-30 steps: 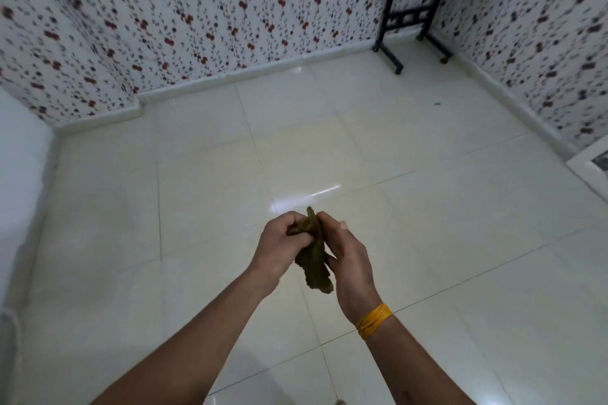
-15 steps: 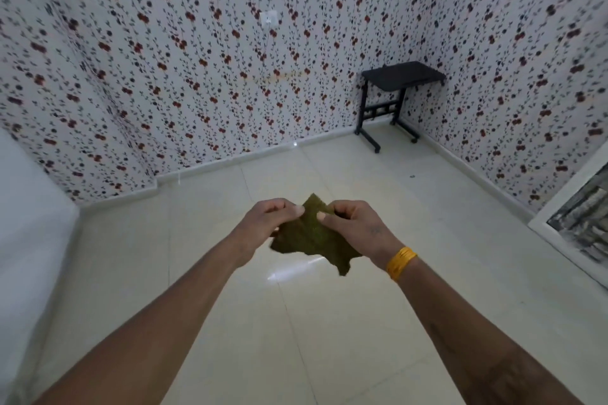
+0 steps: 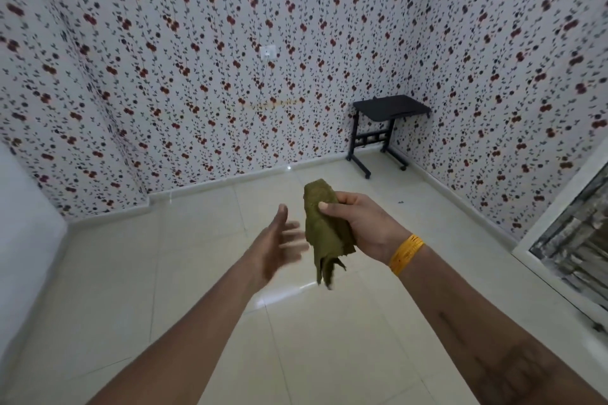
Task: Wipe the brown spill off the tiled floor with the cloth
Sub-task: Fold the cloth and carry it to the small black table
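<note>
- the right hand is closed around the cloth, thumb pressed across its front and fingers wrapped behind, so the olive-green fabric is bunched into a loose roll that stands up above the thumb and trails ragged ends below the palm.
- gathered like this, the cloth makes a thick pad, which i judge suits pressing down on a wet patch better than a flat sheet would.
- the left hand is empty and spread, fingers blurred, just beside the cloth on its left and not touching it; it looks free to brace or to take a corner if needed.
- a yellow bangle sits on the right wrist, clear of the fabric.
- the tiled floor lies well below both hands; a bright glare falls on the tile under the dangling end of the cloth.
- no brown spill shows anywhere on the tiles in view, so i cannot tell where it lies or whether it is already gone.
- beyond the right hand, a small black table stands in the corner against the flowered wallpaper.
- a tiny dark speck lies on the floor past the right hand; too small to identify.
</note>
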